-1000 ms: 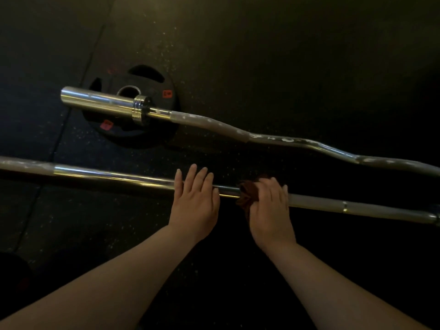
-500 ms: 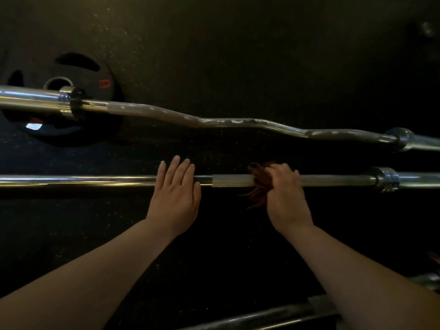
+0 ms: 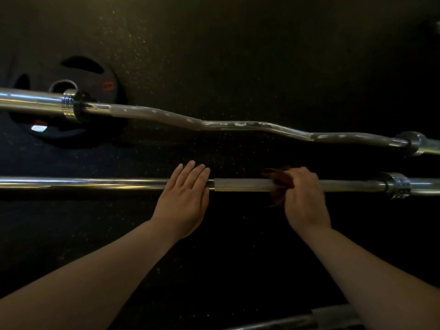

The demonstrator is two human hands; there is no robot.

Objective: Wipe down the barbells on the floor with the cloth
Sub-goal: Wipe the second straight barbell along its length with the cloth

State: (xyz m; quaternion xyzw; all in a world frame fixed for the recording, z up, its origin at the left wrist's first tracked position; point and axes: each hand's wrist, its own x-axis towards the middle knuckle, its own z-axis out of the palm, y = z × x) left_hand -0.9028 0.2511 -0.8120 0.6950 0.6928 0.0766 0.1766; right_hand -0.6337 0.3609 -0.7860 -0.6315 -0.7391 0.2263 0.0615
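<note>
A straight steel barbell (image 3: 242, 185) lies across the dark floor in front of me. My left hand (image 3: 183, 201) rests flat on its shaft, fingers extended and together. To the right, my right hand (image 3: 304, 198) is closed over a dark reddish-brown cloth (image 3: 277, 182) wrapped around the same shaft. Part of the cloth hangs below the bar; the rest is hidden under my fingers. Farther away lies a curved EZ bar (image 3: 238, 126) with worn, patchy grip sections.
A black weight plate (image 3: 78, 75) with red marks lies flat under the EZ bar's left sleeve. Collars (image 3: 397, 186) sit at the right end of the straight bar. Another bar (image 3: 309, 319) shows at the bottom edge. The floor (image 3: 238, 55) is black speckled rubber.
My right hand has slid the cloth rightward along the straight bar, exposing more matte shaft between my hands. The view shifted right, so the plate and the bars' right collars now appear differently placed.
</note>
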